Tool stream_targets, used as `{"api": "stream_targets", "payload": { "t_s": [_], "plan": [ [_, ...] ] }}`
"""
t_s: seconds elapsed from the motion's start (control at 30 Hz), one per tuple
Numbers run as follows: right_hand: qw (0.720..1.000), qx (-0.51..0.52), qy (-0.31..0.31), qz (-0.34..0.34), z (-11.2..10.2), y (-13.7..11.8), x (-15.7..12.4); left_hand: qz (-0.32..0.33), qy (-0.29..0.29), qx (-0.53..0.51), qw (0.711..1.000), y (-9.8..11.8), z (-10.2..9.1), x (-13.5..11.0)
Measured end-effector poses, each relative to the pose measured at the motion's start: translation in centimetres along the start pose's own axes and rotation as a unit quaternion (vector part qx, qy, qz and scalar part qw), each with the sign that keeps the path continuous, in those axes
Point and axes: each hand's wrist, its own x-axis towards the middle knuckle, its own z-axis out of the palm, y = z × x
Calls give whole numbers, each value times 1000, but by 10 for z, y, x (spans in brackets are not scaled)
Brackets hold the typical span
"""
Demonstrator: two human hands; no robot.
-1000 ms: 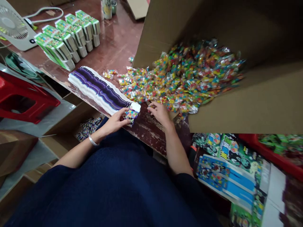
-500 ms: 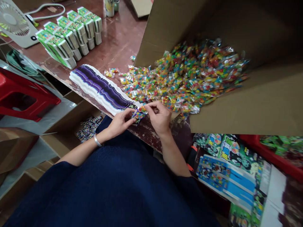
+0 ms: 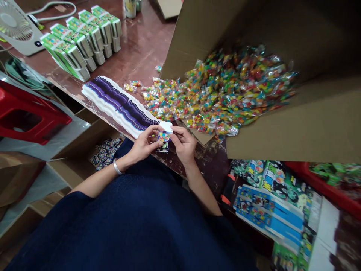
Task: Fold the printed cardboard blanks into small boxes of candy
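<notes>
While both arms reach forward in the head view, the left hand (image 3: 148,143) pinches a small box (image 3: 163,140) between its thumb and fingers. The right hand (image 3: 184,146) pinches the top right corner of the same box, by its white flap (image 3: 166,127). The flap stands up, and the box's front has bright pictures on it. The box is held at the near edge of the tabletop (image 3: 141,49), at the end of a long row of flat boxes (image 3: 121,105), purple and white. A shiny bracelet (image 3: 117,167) goes around the left wrist.

Just past the hands, a big heap of candy bags (image 3: 214,96) spills out of a large brown carton (image 3: 282,141) lying open. The candies are red, yellow, green, orange and blue. Two loose bags (image 3: 132,86) lie between the row and the heap. Farther back, green stacks (image 3: 84,43) stand near a white fan (image 3: 18,30).
</notes>
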Motion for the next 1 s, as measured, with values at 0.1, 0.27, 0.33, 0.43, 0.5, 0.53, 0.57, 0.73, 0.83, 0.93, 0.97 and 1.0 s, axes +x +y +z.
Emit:
{"api": "stream_targets", "payload": {
  "t_s": [0.1,0.27,0.33,0.43,0.5,0.53,0.57,0.73,0.83,0.93,0.97,1.0],
  "plan": [
    [997,-60,-28,-34,-2,2,-1,-20,-9,-17,1000,2,-3,2],
    [998,-38,-28,-31,-1,3,0,-21,-20,2,1000,7,-1,2],
    [999,-13,-11,-32,4,3,1,-15,-14,13,1000,6,1,2],
    [999,31,19,-25,10,0,2,-10,6,-10,1000,2,3,2],
    [998,51,30,-10,13,-5,4,-16,13,-32,999,0,4,2],
    [998,52,22,-3,13,-8,5,-18,14,-36,999,-1,5,2],
    [999,49,8,3,12,-11,7,-19,14,-31,999,-1,4,1],
    [996,32,-58,64,1,-22,19,18,24,65,997,4,2,-3],
    [992,32,-74,97,-6,-21,27,30,1,116,993,8,0,-5],
    [991,39,-75,106,-9,-19,31,31,-22,131,991,10,-1,-6],
    [991,40,-75,103,-9,-19,31,32,-25,133,990,10,-1,-7],
    [992,41,-74,96,-8,-18,31,32,-26,135,990,11,-1,-7]
  ]
}}
